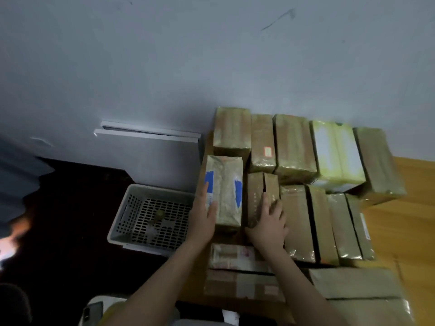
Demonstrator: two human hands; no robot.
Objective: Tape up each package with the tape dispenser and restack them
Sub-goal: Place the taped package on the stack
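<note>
Glossy taped brown packages [296,222] stand upright in two rows — a blue-marked package [224,191] front left, seemingly raised, a pale yellow package [336,154] behind.

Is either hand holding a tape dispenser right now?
No, the left hand lies flat against the blue-marked package and the right hand rests on a brown package beside it.

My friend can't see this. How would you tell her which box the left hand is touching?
Find the wooden table by the grey wall, covered in rows of brown taped packages. Go to its left edge, beside the white basket with holes on the floor. The package there, with the left hand flat against its side, is the only one with blue patches.
</note>
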